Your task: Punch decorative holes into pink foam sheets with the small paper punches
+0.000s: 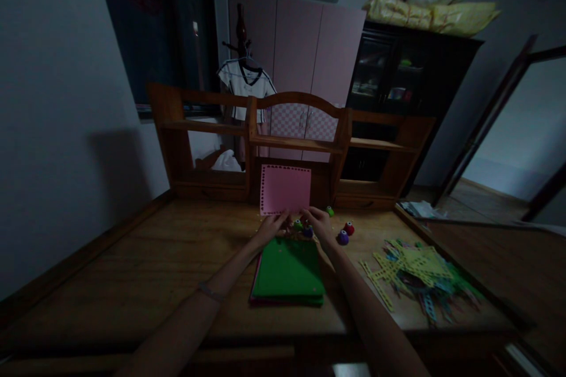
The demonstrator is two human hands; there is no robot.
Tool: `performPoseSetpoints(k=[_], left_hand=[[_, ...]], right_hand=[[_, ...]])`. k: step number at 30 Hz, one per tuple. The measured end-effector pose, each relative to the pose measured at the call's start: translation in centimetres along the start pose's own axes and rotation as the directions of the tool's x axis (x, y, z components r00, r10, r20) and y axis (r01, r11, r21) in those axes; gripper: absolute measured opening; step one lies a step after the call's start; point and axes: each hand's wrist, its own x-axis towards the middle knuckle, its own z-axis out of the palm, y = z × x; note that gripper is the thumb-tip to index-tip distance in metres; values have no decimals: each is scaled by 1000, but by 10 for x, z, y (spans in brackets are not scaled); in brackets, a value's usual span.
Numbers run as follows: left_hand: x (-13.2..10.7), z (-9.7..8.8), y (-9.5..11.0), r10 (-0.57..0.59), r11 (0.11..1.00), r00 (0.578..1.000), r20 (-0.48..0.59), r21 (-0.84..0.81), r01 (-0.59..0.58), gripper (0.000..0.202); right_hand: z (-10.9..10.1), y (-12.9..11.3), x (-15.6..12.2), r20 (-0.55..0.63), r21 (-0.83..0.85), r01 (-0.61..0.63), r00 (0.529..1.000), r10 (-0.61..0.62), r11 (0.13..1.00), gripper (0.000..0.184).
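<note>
A pink sheet of paper [286, 189] stands raised above the desk, with punched holes along its top, left and bottom borders. My left hand [272, 227] pinches its lower edge near the middle. At the lower right corner, my right hand [319, 222] grips the same sheet. Below and nearer to me lies a stack of green paper [289, 271], with a pink edge showing under it. Between the hands sit small craft punches, one green [298, 225] and one dark purple [308, 231], partly hidden by the fingers.
Right of my hand stand a red punch [349, 228], a purple punch [342, 237] and a green punch [329, 211]. Punched paper strips [415, 271] lie heaped at the right of the desk [177, 265]. A wooden shelf [296, 142] rises along the back.
</note>
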Motion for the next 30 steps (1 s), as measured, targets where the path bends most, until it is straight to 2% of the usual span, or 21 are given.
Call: performPoseSetpoints(k=[5,10,13,16,21,30], left_hand=[[1,-1,3,34,996,999,-42,82,-31,49],[-5,-1,9,-3,990,996,-85,139,15,50],[-9,0,9,-37,989,996,-80,143,48,49],[-10,1,8,-5,991,994,-107,130,19,47],[-5,-3,6,-77,992,989,-127,94,89,50],[-6,-4,4,-91,992,989,-115,75,100,57]], right_hand=[[1,-2,-2,12,-7,-4,1000,4,1000,39],[4,-6,-4,25,28,-51,998,50,998,40],[5,-10,-6,55,77,-93,994,89,993,39],[6,-13,-8,92,138,-144,987,132,980,39],[6,-14,-8,120,148,-148,984,131,978,38],[6,-15,-9,136,170,-189,977,167,967,41]])
